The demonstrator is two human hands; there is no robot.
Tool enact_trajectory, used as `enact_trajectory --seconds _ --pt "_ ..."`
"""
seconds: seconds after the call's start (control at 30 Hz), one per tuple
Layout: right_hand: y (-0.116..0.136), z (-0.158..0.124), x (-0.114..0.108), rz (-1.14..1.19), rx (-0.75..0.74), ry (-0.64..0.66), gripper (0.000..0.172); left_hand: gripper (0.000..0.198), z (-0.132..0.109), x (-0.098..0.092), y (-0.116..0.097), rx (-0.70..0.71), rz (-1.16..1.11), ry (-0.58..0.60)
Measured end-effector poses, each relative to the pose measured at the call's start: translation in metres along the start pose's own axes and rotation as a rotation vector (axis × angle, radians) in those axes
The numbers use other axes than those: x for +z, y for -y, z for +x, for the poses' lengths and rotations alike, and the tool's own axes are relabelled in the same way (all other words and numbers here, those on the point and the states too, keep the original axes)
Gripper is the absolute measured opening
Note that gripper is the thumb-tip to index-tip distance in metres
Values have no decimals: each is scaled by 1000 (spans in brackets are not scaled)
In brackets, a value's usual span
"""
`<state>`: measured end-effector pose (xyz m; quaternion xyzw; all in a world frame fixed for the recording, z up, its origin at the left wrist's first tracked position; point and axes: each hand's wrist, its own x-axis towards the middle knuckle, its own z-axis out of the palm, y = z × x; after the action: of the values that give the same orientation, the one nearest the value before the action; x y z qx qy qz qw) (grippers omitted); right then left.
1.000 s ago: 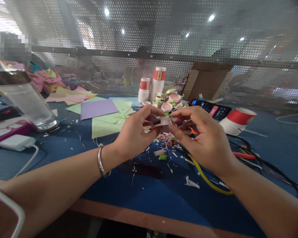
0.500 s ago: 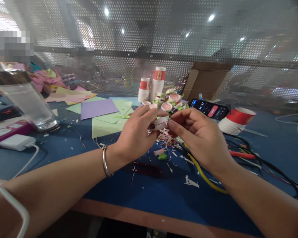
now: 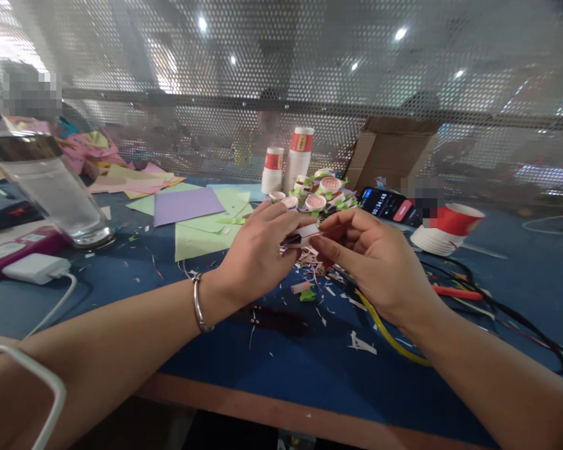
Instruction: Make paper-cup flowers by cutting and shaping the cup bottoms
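Note:
Near the middle of the view, my left hand (image 3: 259,257) pinches a small white piece (image 3: 308,234), apparently paper, with a thin red line and a dark part on its left side. From the other side, the thumb and bent fingers of my right hand (image 3: 375,265) are closed at the piece's right end. My fingers partly hide it, so its full shape is unclear. Just behind my fingertips is a cluster of small round pink-topped pieces (image 3: 316,202) with green and purple paper bits. Paper scraps (image 3: 328,290) lie on the blue tabletop (image 3: 216,356) below my hands.
Paper cup stacks (image 3: 300,156) stand at the back, and a red-and-white cup (image 3: 450,228) is at right beside a phone (image 3: 389,205). Cables (image 3: 389,337) run across the right. Coloured sheets (image 3: 187,206), a glass bottle (image 3: 70,200) and a white charger (image 3: 40,267) lie left.
The white piece has turned slightly between my fingers, showing more of its dark left part. My hands stay in nearly the same place, and the view has shifted a little.

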<state>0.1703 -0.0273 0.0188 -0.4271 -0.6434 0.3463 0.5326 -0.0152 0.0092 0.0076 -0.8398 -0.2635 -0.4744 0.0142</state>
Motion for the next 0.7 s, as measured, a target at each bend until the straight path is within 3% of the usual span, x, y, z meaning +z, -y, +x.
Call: enact_trajectory --seconds 0.33,0.7 --pt "1 0 2 143 70 37 39 20 1 -4 -4 46 48 12" --pt "2 -2 3 188 156 70 39 29 -1 -2 -5 43 20 35"
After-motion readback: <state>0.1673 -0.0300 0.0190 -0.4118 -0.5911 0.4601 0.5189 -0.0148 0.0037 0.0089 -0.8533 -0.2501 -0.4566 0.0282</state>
